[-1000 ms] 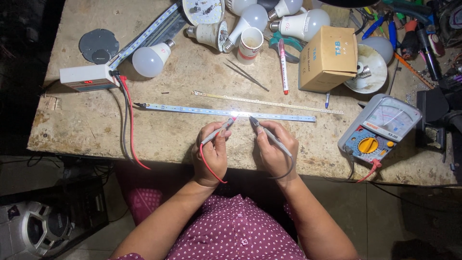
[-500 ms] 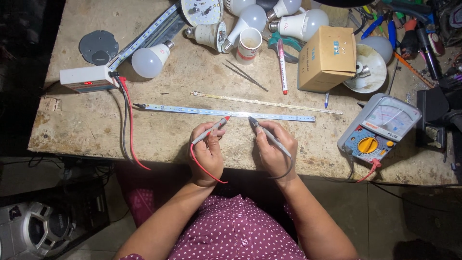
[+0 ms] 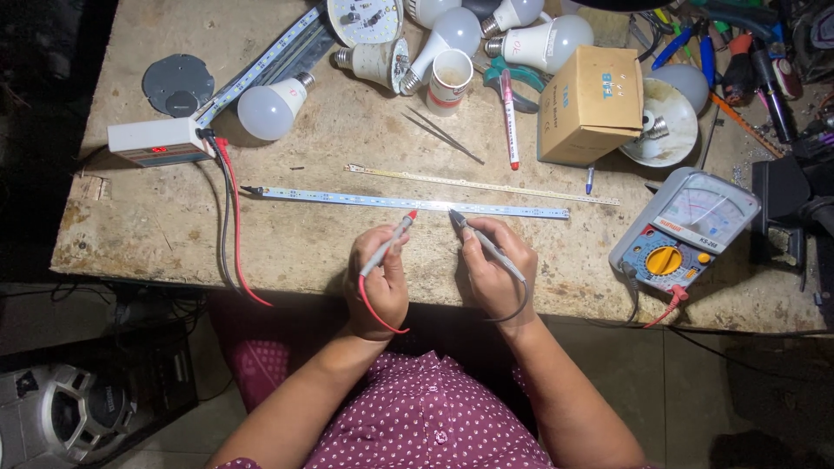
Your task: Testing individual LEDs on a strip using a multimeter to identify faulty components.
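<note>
A long thin LED strip [image 3: 347,199] lies across the middle of the wooden workbench [image 3: 139,234]. My left hand [image 3: 379,280] grips a red-tipped test probe [image 3: 393,241] whose tip sits just at the strip's near edge. My right hand [image 3: 491,267] holds a black test probe [image 3: 476,234], its tip also beside the strip. The two tips are a short way apart. Their leads run to an analogue multimeter [image 3: 686,234] on the right.
A second bare strip [image 3: 486,183] lies behind the first. A white power box [image 3: 156,141] with red and black leads sits at left. Several bulbs [image 3: 269,108], a cardboard box [image 3: 592,104], tweezers [image 3: 445,135], a pen [image 3: 509,122] and hand tools crowd the back.
A bright spot glowed on the strip between the probe tips a second ago; it is gone now. Both probe tips have drawn back slightly toward me.
</note>
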